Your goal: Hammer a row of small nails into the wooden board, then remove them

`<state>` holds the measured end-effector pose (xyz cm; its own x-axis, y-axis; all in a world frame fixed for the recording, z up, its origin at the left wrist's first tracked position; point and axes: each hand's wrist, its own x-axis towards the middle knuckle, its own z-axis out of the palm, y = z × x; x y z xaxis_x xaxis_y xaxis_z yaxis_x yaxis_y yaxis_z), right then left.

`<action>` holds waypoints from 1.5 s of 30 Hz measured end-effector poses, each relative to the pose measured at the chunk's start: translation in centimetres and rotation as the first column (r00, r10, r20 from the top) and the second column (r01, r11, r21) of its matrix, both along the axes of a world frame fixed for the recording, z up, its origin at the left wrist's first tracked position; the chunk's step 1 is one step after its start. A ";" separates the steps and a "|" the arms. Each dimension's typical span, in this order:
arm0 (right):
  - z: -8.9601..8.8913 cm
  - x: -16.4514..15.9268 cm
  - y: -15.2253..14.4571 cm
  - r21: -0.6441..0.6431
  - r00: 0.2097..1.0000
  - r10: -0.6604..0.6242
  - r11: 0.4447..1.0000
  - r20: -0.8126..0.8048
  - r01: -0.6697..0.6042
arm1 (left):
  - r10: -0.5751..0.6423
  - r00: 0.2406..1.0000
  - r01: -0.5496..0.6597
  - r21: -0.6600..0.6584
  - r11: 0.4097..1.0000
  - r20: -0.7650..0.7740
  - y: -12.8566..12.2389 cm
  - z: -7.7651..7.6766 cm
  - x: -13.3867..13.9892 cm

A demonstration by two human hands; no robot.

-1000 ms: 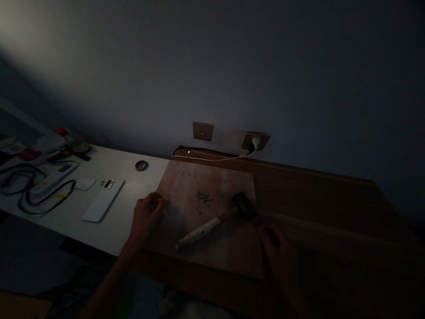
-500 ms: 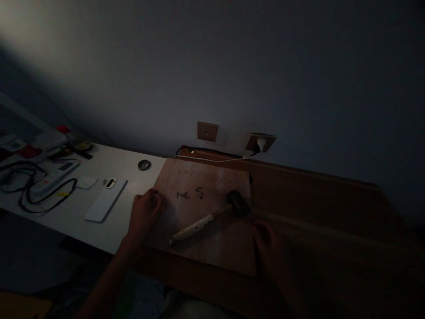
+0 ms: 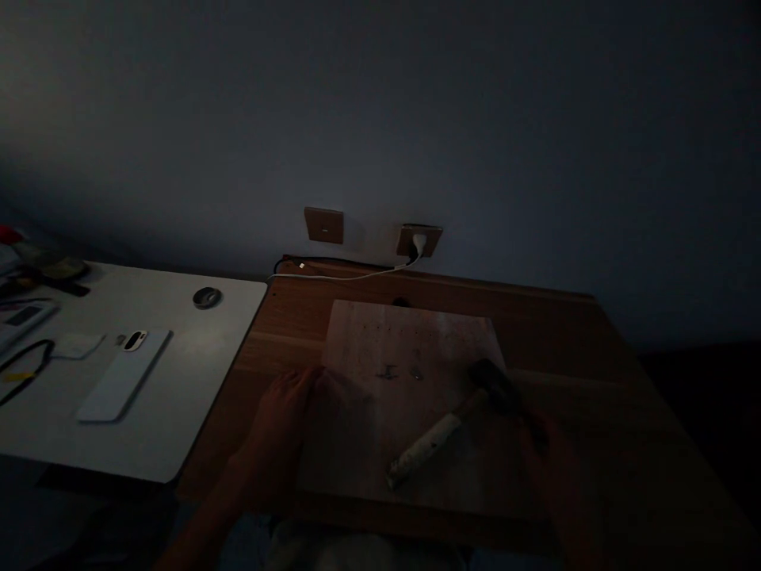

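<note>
Resting left hand (image 3: 284, 408): fingers curled and close together at the left edge of the wooden board (image 3: 365, 424), touching it; whether they pinch it, I cannot tell.
Right hand (image 3: 550, 452): deep in shadow at the board's right side, just beside the mallet head; whether its fingers are apart or together, I cannot tell.
Board: flat on the brown tabletop (image 3: 600, 420), between the hands; looks stiff and rather light, best taken by its two side edges and kept level, since everything on it lies loose.
Mallet (image 3: 441, 435): slantwise on the board, dark head toward the right hand, pale-wrapped handle toward the near edge; probably head-heavy and tough, so the wrapped part should give the surest hold, though a tilt could start it sliding.
Metal pieces (image 3: 388, 372): screws or nails, too small to tell, in two little groups near the board's middle; likely hard, light and quick to roll, best pinched singly between fingertips.
Far edge of board: a row of small dark marks.
White table (image 3: 184, 381): left of the brown top, bearing a phone (image 3: 122, 388) and a roll of tape (image 3: 207, 298).
Wall side: a pale cord (image 3: 350, 277) running to a socket (image 3: 419, 240).
</note>
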<state>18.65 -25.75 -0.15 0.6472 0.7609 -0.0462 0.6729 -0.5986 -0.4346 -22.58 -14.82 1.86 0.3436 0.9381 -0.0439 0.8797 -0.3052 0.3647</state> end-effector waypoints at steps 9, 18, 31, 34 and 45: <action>0.5 -5.7 -0.2 0.193 0.973 0.181 0.969 -0.146 -0.152 | -0.182 0.983 0.181 0.316 0.931 -0.027 2.9 1.1 4.1; 1.7 -8.8 2.1 0.177 0.888 0.191 0.976 -0.419 -0.126 | -0.598 0.794 0.608 0.199 0.769 -0.112 5.7 2.4 15.2; 2.4 -5.2 -0.5 0.103 0.685 -0.077 0.970 -0.724 0.218 | -0.580 0.807 0.579 -0.045 0.814 -0.113 7.6 1.3 19.6; 1.3 -4.2 0.6 0.226 0.850 0.040 0.970 -0.526 0.094 | -0.631 0.764 0.633 -0.033 0.773 -0.135 7.2 1.7 20.1; -0.3 -3.8 1.1 0.269 0.923 0.139 0.962 -0.359 -0.040 | -0.513 0.700 0.628 -0.086 0.773 0.497 13.7 -0.8 24.8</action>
